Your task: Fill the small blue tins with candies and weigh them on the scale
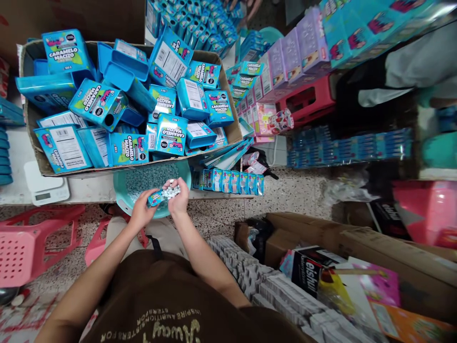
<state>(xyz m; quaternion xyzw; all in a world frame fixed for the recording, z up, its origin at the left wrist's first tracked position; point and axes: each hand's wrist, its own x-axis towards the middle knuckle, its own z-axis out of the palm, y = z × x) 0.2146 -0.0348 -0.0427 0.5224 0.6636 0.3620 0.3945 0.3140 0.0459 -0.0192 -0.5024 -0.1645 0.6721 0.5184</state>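
Hovering over the bowl [120, 197] at the table [89, 191] edge, left hand [141, 212] grips a box [156, 197]; right hand [179, 199] pinches candies [172, 191].

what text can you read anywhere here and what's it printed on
"CARAMELO MACIZO" and "100 g": blue boxes in the cardboard carton.
"eshu!", cut off: black box.
"INSPIRE AMBITION", upside down, rest blurred: brown shirt.
Too small to read: small blue pack in the left hand, white tablets held by the right hand, barcode labels, scale display.
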